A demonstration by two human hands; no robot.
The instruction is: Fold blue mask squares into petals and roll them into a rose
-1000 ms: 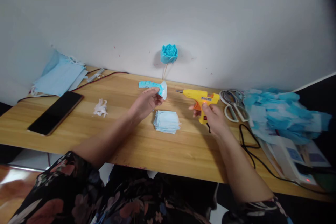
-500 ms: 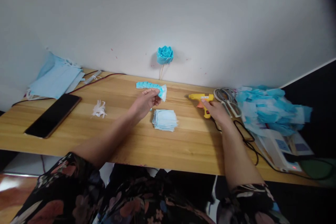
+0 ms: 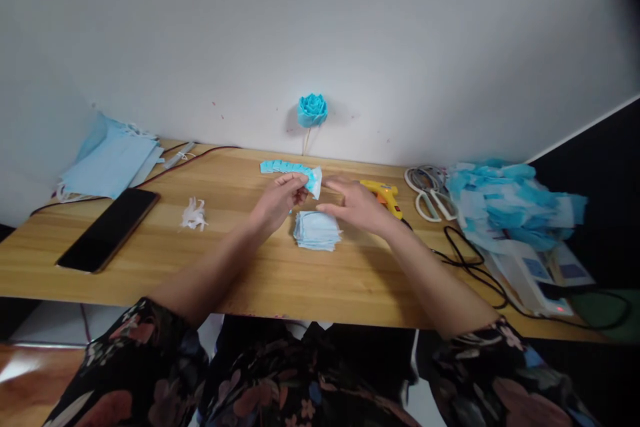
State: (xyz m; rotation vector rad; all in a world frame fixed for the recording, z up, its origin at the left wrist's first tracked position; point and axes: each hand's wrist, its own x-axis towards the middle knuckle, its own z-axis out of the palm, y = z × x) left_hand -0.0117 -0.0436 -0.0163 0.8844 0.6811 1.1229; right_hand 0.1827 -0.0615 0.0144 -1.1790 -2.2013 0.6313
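My left hand (image 3: 278,199) pinches a small blue fabric piece (image 3: 314,181) above the wooden table (image 3: 240,267). My right hand (image 3: 353,203) is open, its fingers stretched toward that piece, almost touching it. Below both hands lies a stack of light blue fabric squares (image 3: 316,230). A strip of overlapped blue petals (image 3: 283,167) lies just behind my left hand. The yellow glue gun (image 3: 383,192) rests on the table to the right of my right hand.
A finished blue fabric rose (image 3: 312,110) on a stick leans on the wall. Scissors (image 3: 425,187), a heap of blue scraps (image 3: 505,200) and black cables (image 3: 470,260) lie right. A phone (image 3: 107,229), white scraps (image 3: 194,213) and face masks (image 3: 110,160) lie left.
My right hand set the glue gun down on the table, let go of it, and moved left toward the blue piece in my left hand.
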